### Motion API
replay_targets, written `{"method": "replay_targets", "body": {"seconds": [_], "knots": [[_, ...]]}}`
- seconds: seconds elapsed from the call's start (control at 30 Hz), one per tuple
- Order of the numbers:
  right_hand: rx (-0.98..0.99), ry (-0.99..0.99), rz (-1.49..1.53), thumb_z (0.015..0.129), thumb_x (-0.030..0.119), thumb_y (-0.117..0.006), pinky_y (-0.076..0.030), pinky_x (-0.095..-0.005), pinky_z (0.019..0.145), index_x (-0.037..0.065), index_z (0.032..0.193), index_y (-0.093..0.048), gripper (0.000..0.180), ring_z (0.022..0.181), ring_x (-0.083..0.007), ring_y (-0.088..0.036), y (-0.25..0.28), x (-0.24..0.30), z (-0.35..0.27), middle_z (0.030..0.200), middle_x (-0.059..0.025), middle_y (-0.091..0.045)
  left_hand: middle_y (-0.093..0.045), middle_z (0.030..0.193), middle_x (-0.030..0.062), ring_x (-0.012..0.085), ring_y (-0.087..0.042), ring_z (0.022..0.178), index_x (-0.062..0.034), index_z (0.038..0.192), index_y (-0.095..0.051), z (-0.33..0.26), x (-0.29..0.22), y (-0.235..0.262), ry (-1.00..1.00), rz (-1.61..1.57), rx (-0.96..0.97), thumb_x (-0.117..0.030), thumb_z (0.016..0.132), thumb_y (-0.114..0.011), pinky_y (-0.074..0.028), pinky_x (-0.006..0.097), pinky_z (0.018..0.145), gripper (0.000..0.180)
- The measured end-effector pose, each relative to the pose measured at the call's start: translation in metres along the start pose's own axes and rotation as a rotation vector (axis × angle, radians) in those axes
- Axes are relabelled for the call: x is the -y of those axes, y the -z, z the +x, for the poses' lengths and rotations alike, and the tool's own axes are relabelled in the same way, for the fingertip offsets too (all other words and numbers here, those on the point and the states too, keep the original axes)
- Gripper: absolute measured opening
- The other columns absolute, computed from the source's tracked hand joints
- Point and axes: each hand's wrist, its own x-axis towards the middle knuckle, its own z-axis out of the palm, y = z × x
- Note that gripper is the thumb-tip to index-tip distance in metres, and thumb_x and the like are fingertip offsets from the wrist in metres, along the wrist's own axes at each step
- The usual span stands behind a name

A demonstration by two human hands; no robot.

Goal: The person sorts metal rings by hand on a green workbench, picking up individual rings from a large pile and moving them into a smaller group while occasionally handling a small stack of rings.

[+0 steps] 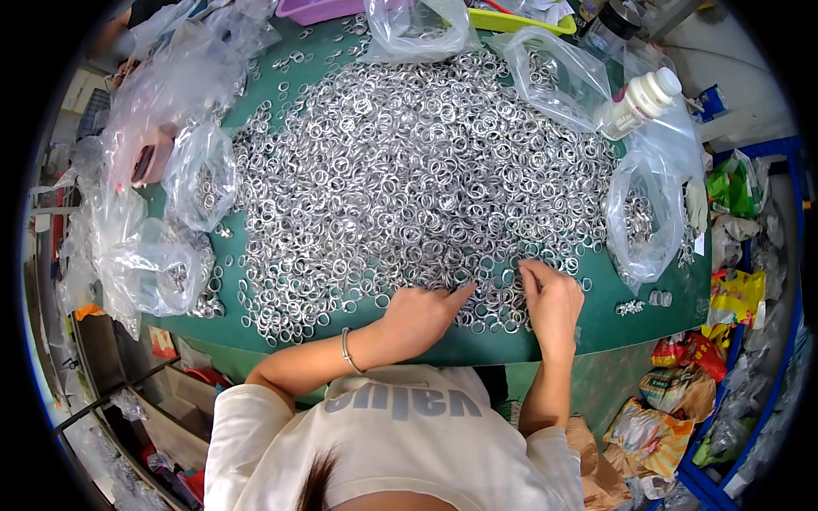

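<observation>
A wide heap of small silvery metal rings (375,162) covers most of the green tabletop (256,81). Over its near edge is my left hand (417,319), index finger stretched toward the rings and the other fingers curled underneath. No ring shows in that hand. To its right, my right hand (552,302) bends over the heap's near right edge, thumb and forefinger drawn together at the rings. Whatever lies between those fingertips is too small to make out. Loose rings are scattered on the tabletop between my two hands.
Clear plastic bags with rings stand around the heap: left (200,175), right (646,221) and far side (417,30). A white bottle (639,104) leans at the far right. Purple (319,8) and yellow-green trays (520,21) sit behind. Small ring piles (630,307) lie near right.
</observation>
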Motion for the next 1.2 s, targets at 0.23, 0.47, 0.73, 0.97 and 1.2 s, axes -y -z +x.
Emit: {"method": "replay_targets", "body": {"seconds": [0.23, 0.47, 0.73, 0.97, 1.2], "knots": [[0.075, 0.132, 0.158, 0.079, 0.018, -0.067, -0.041, -0.0374, 0.047, 0.016, 0.096, -0.069, 0.017, 0.049, -0.0285, -0.056, -0.019, 0.046, 0.008, 0.058, -0.0111, -0.058, -0.059, 0.059, 0.0061, 0.0235, -0.057, 0.045, -0.0075, 0.12, -0.055, -0.008, 0.02, 0.009, 0.166, 0.014, -0.085, -0.012, 0.079, -0.057, -0.045, 0.035, 0.041, 0.042], [0.074, 0.075, 0.087, 0.081, 0.02, -0.065, -0.04, -0.037, 0.045, 0.013, 0.097, -0.069, 0.018, 0.044, -0.0283, -0.053, -0.02, 0.032, 0.004, 0.051, -0.0105, -0.054, -0.058, 0.057, 0.0074, 0.0249, -0.056, 0.044, -0.0106, 0.118, -0.057, -0.032, 0.031, 0.008, 0.159, -0.061, -0.114, -0.013, 0.082, -0.057, -0.044, 0.036, 0.04, 0.036], [0.198, 0.228, -0.188, 0.084, 0.023, -0.061, -0.041, -0.0387, 0.039, 0.006, 0.128, -0.047, 0.049, 0.041, -0.0256, -0.056, -0.054, 0.07, 0.013, 0.05, -0.0077, -0.056, -0.055, 0.049, 0.0069, 0.0248, -0.053, 0.039, -0.0098, 0.133, -0.042, -0.008, 0.042, 0.019, 0.3, 0.102, -0.148, -0.018, 0.086, -0.058, -0.041, 0.036, 0.037, 0.05], [0.166, 0.316, -0.146, 0.083, 0.022, -0.062, -0.041, -0.0356, 0.036, 0.004, 0.132, -0.042, 0.056, 0.039, -0.0236, -0.055, -0.053, 0.073, -0.009, 0.05, -0.0062, -0.056, -0.058, 0.055, 0.0053, 0.0231, -0.056, 0.041, -0.0102, 0.131, -0.044, -0.035, 0.04, 0.019, 0.251, 0.078, -0.029, -0.013, 0.079, -0.058, -0.043, 0.034, 0.037, 0.054], [0.256, 0.289, 0.121, 0.084, 0.019, -0.062, -0.04, -0.0363, 0.042, 0.012, 0.116, -0.06, 0.033, 0.04, -0.0279, -0.052, -0.037, 0.07, -0.019, 0.047, -0.0096, -0.051, -0.06, 0.059, 0.006, 0.023, -0.058, 0.046, -0.0087, 0.124, -0.051, -0.058, 0.038, 0.019, 0.2, -0.01, 0.003, -0.01, 0.077, -0.058, -0.044, 0.034, 0.04, 0.047]]}}
